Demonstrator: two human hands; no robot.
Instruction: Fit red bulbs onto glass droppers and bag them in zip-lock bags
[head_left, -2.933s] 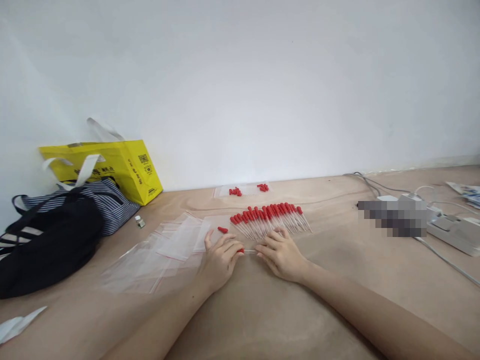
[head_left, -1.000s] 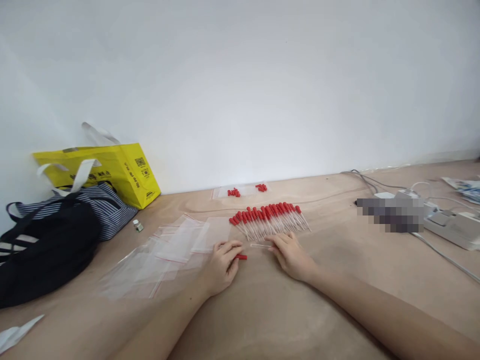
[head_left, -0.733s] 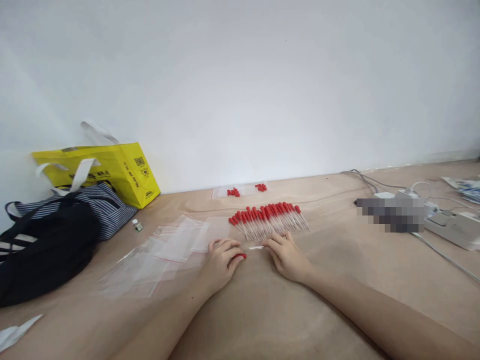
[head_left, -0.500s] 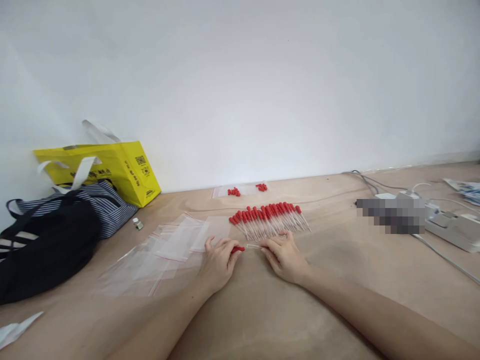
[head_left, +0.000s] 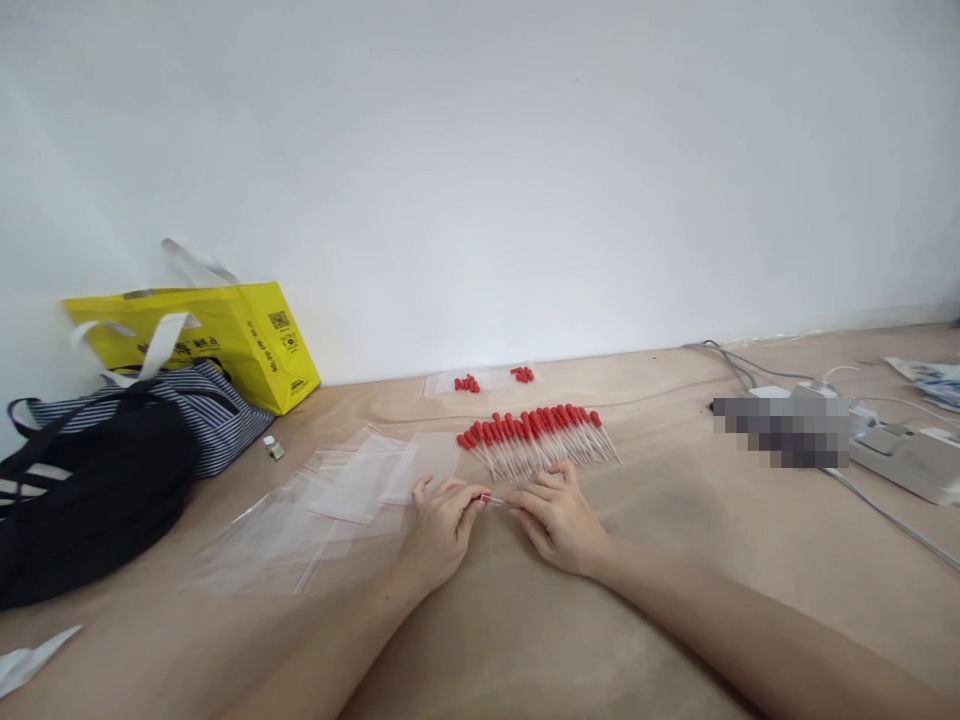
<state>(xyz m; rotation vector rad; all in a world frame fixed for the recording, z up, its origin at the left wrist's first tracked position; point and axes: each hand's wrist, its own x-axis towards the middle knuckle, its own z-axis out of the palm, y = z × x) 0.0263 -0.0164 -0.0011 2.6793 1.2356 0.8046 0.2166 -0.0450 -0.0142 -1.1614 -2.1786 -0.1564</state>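
My left hand (head_left: 442,525) pinches a small red cap (head_left: 485,497), mostly covered by the fingertips. From the other side, my right hand (head_left: 559,522) pinches a thin clear tube (head_left: 496,501), whose end meets the red cap. Just beyond both hands lies a row of clear tubes with red caps (head_left: 536,425), caps pointing away from me. Farther back, two small groups of loose red caps (head_left: 466,383) rest on a clear plastic bag (head_left: 495,377). Left of my left hand, several clear zip bags (head_left: 330,500) overlap on the table.
At the left stand a yellow bag (head_left: 262,340), a striped bag (head_left: 225,420) and a black bag (head_left: 112,490), with a small bottle (head_left: 273,448) beside them. To the right are a power strip (head_left: 911,460), cables and a blue-white packet (head_left: 930,380). A wall rises behind the table.
My right hand has moved left, bringing the clear tube against the red cap. The fingers of my left hand now cover more of that cap.
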